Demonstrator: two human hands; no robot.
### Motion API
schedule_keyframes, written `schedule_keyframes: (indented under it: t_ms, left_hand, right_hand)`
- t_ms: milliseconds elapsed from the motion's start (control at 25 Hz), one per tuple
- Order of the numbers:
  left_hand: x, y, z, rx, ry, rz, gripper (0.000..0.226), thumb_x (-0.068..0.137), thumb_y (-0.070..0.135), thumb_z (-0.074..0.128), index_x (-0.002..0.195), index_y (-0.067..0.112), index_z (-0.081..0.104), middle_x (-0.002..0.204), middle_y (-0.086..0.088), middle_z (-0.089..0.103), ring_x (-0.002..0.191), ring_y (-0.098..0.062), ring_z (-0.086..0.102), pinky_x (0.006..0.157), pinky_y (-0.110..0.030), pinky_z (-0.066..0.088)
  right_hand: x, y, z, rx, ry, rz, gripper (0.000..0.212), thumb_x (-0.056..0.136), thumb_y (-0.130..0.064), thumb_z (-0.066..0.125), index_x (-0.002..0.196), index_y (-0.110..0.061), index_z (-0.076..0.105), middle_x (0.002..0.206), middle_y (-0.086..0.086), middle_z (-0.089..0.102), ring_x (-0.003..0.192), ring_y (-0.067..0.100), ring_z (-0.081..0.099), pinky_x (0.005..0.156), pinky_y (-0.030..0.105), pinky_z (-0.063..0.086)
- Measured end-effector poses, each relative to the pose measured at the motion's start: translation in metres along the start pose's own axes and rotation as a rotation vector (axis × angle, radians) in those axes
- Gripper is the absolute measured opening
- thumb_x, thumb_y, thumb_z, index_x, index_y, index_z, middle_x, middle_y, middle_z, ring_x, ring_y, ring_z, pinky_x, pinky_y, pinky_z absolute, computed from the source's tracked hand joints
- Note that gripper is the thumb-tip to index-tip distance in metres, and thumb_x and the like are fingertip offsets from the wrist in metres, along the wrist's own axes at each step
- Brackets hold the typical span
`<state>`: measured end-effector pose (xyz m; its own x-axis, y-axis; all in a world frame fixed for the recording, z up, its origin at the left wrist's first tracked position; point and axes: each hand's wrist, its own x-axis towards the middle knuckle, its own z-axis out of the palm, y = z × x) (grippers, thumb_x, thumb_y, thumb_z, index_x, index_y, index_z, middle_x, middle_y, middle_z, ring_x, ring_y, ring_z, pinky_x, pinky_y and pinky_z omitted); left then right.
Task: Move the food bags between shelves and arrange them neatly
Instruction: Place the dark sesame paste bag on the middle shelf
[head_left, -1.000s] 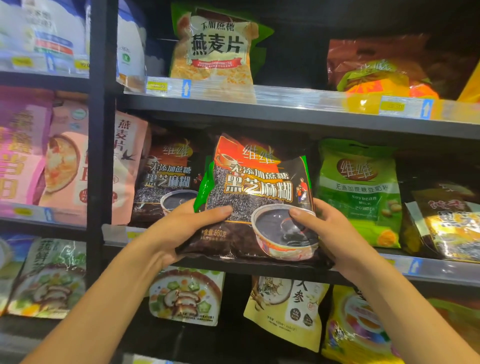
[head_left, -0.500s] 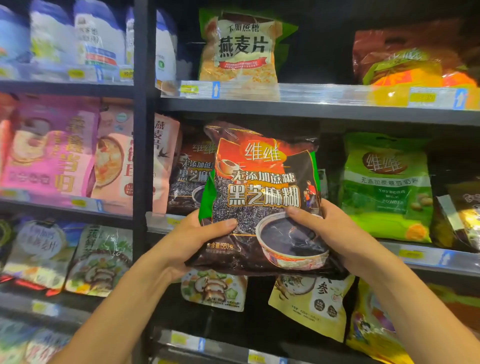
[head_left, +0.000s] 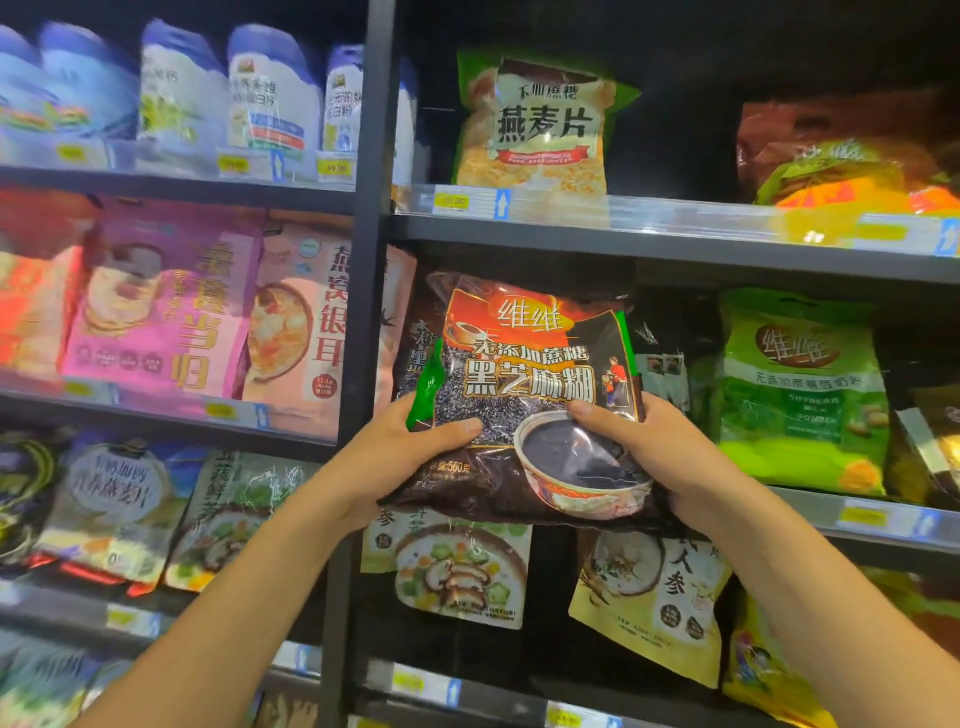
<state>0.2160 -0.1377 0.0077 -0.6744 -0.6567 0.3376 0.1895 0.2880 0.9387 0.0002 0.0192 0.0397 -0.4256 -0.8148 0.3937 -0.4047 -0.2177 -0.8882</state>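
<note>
Currently one black sesame bag (head_left: 524, 364), gripped at its 8 o'clock by left hand (head_left: 395, 457), 4 o'clock by right hand (head_left: 660, 457); one green bag (head_left: 800, 395) at 3 o'clock.

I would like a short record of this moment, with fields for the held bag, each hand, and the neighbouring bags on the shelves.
held bag: dark sesame paste bag, upright, front facing the camera
left hand: grips its lower left edge, thumb on the front
right hand: grips its lower right edge, thumb on the front
right neighbour: green bag standing on the middle shelf
above: oat flakes bag on the upper shelf
</note>
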Motion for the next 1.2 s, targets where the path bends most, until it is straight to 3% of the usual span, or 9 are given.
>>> schedule_keyframes:
  t_ms: [160, 280, 440, 560, 600, 760, 920, 1040, 1200]
  left_hand:
    - [0.019, 0.015, -0.004, 0.122, 0.087, 0.052, 0.037, 0.084, 0.04, 0.085, 0.114, 0.025, 0.07, 0.103, 0.001, 0.082, 0.093, -0.02, 0.08, 0.092, -0.041, 0.061]
    - [0.039, 0.023, -0.014, 0.173, 0.102, 0.023, 0.036, 0.082, 0.044, 0.086, 0.108, 0.023, 0.072, 0.1, 0.001, 0.083, 0.095, -0.021, 0.079, 0.097, -0.043, 0.059]
    - [0.06, 0.027, -0.028, 0.109, 0.05, -0.071, 0.051, 0.076, 0.038, 0.091, 0.118, 0.015, 0.071, 0.105, -0.008, 0.082, 0.101, -0.029, 0.078, 0.102, -0.05, 0.058]
    - [0.075, 0.028, -0.033, 0.156, 0.052, -0.046, 0.04, 0.081, 0.03, 0.088, 0.114, 0.019, 0.068, 0.105, -0.005, 0.082, 0.099, -0.026, 0.078, 0.097, -0.045, 0.06]
    - [0.078, 0.029, -0.033, 0.187, 0.069, -0.034, 0.04, 0.083, 0.029, 0.087, 0.115, 0.02, 0.066, 0.107, -0.004, 0.08, 0.099, -0.025, 0.077, 0.096, -0.043, 0.06]
    - [0.093, 0.029, -0.032, 0.339, 0.104, -0.015, 0.039, 0.088, 0.022, 0.082, 0.12, 0.022, 0.06, 0.121, -0.003, 0.071, 0.113, -0.024, 0.068, 0.107, -0.043, 0.052]
    - [0.109, 0.02, -0.031, 0.373, 0.139, -0.027, 0.081, 0.087, 0.008, 0.082, 0.153, 0.016, 0.036, 0.14, -0.007, 0.059, 0.129, -0.026, 0.058, 0.115, -0.044, 0.045]
    - [0.122, 0.002, -0.032, 0.439, 0.153, -0.017, 0.095, 0.082, 0.0, 0.083, 0.157, 0.018, 0.027, 0.143, -0.001, 0.055, 0.129, -0.022, 0.055, 0.114, -0.039, 0.043]
    - [0.131, -0.018, -0.034, 0.58, 0.152, 0.012, 0.101, 0.074, 0.004, 0.09, 0.153, 0.021, 0.029, 0.136, -0.004, 0.061, 0.125, -0.025, 0.062, 0.11, -0.05, 0.051]
  right_hand:
    - [0.022, -0.008, -0.003, -0.04, -0.009, 0.076, 0.042, 0.081, -0.047, 0.081, 0.111, -0.017, 0.078, 0.101, 0.005, 0.083, 0.1, 0.028, 0.078, 0.102, 0.044, 0.056]
    - [0.047, -0.013, -0.003, -0.047, -0.025, 0.146, 0.066, 0.057, -0.057, 0.089, 0.104, -0.012, 0.081, 0.102, 0.01, 0.082, 0.105, 0.032, 0.075, 0.108, 0.046, 0.05]
    - [0.081, -0.018, 0.002, -0.043, -0.017, 0.19, 0.041, 0.078, -0.043, 0.085, 0.1, -0.009, 0.078, 0.095, 0.01, 0.083, 0.087, 0.026, 0.075, 0.096, 0.039, 0.056]
    - [0.107, -0.014, 0.003, -0.039, -0.01, 0.158, 0.033, 0.083, -0.041, 0.083, 0.095, -0.011, 0.076, 0.083, 0.004, 0.082, 0.07, 0.016, 0.075, 0.074, 0.029, 0.057]
    - [0.114, -0.012, 0.004, -0.043, -0.008, 0.141, 0.036, 0.082, -0.041, 0.084, 0.099, -0.01, 0.076, 0.085, 0.004, 0.082, 0.07, 0.016, 0.076, 0.074, 0.029, 0.056]
    - [0.138, 0.004, 0.01, -0.066, 0.0, 0.119, 0.043, 0.081, -0.043, 0.086, 0.106, -0.01, 0.075, 0.095, 0.008, 0.083, 0.089, 0.025, 0.078, 0.096, 0.041, 0.058]
    - [0.151, 0.019, 0.018, -0.113, -0.033, 0.168, 0.055, 0.08, -0.046, 0.085, 0.115, -0.005, 0.073, 0.095, 0.01, 0.083, 0.091, 0.027, 0.078, 0.093, 0.042, 0.059]
    - [0.158, 0.033, 0.023, -0.171, -0.091, 0.197, 0.074, 0.065, -0.056, 0.091, 0.114, -0.004, 0.073, 0.1, 0.011, 0.082, 0.105, 0.033, 0.076, 0.107, 0.052, 0.053]
    - [0.16, 0.042, 0.02, -0.301, -0.151, 0.159, 0.032, 0.085, -0.037, 0.083, 0.107, -0.017, 0.074, 0.1, 0.004, 0.082, 0.1, 0.026, 0.076, 0.107, 0.05, 0.054]
